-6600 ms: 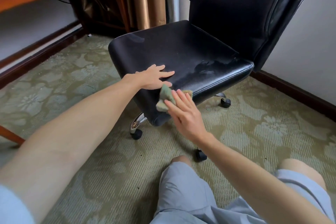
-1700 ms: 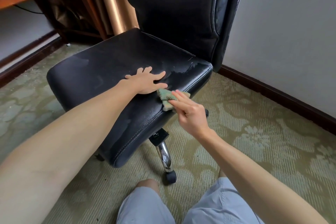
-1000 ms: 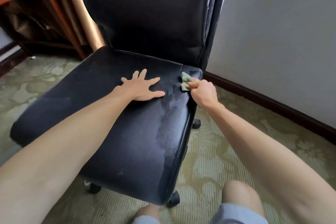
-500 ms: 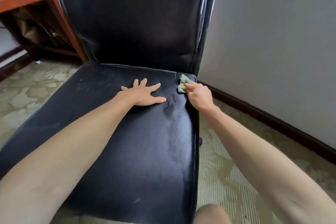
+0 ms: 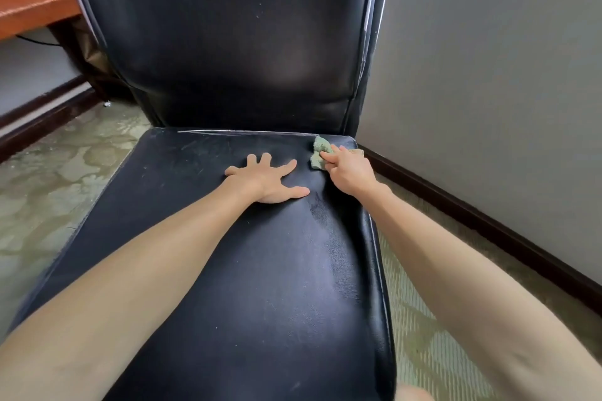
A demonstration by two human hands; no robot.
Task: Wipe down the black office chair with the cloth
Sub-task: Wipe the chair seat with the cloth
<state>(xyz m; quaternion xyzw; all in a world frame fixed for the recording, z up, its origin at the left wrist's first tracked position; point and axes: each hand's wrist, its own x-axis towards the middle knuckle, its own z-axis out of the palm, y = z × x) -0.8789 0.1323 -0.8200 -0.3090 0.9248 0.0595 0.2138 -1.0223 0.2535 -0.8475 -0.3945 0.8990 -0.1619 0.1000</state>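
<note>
Filling most of the view, the black office chair (image 5: 260,286) shows a glossy leather-look seat with faint streaks and pale scuffs along the rear seam. Its tall backrest (image 5: 234,42) rises beside a grey wall (image 5: 488,75), over patterned green carpet (image 5: 49,179). The left hand (image 5: 268,184) lies flat on the seat, fingers spread and straight, holding nothing. Just to its right, the right hand (image 5: 350,172) curls around a small green cloth (image 5: 318,153) and presses it onto the seat's back right corner. The cloth is bunched beyond the fingertips, touching the leather near the backrest's foot.
</note>
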